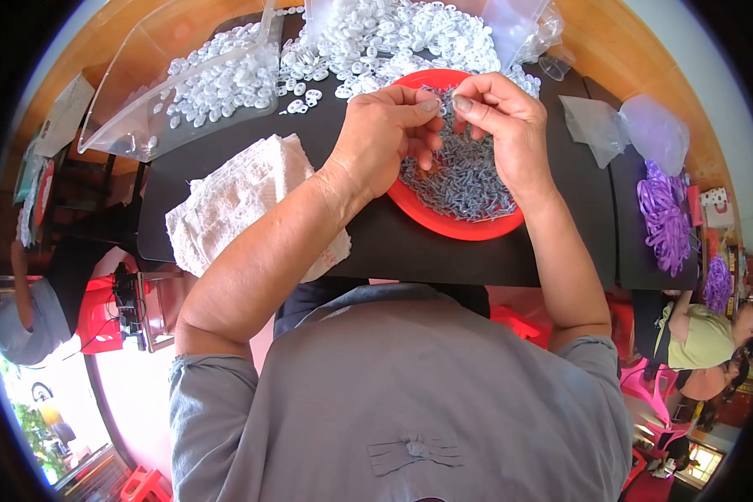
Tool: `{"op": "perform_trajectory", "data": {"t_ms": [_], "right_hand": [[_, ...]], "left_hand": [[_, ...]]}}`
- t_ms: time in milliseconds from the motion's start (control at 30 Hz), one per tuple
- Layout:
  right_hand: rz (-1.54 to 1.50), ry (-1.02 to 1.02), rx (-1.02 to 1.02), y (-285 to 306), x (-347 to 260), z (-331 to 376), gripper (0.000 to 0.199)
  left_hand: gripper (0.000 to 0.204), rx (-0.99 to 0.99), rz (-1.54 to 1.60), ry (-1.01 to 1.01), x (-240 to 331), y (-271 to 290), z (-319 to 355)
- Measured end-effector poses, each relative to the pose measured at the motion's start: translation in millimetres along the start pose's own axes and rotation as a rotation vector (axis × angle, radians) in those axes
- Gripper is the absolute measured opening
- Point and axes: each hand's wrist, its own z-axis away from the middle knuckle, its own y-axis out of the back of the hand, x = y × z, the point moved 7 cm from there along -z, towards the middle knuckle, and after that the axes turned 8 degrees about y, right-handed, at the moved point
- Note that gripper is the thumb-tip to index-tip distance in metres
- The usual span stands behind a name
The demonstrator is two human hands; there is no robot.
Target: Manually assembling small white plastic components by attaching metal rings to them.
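Observation:
My left hand (381, 138) and my right hand (510, 125) are raised close together over a red basin (458, 229). Thumb and index finger are pinched on each hand, and the fingertips almost meet. Something tiny seems to be between them, too small to name. Many small, thin grey screw-like pieces (460, 186) fill the basin. Just beyond my hands lies a large heap of small white oval plastic pieces (410, 38). A few white pieces (301, 102) lie loose on the black table (343, 125), to the left of the basin.
A clear plastic tray (113, 134) with more white pieces stands at the far left. A folded white cloth (234, 197) lies under my left forearm. Clear plastic bags (594, 125) and purple ribbon bundles (665, 217) are on the right. Other people sit at both sides.

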Motion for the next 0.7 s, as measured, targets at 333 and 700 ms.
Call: {"op": "perform_trajectory", "data": {"t_ms": [333, 700], "right_hand": [[0.084, 0.050, 0.043, -1.5, -2.5, 2.8, 0.006], [0.184, 0.245, -0.021, -8.1, -4.2, 5.0, 0.004]], "left_hand": [[0.013, 0.014, 0.007, -0.001, 0.9, -1.3, 1.2], [0.012, 0.053, 0.003, 0.003, -0.1, 0.0, 4.7]]}}
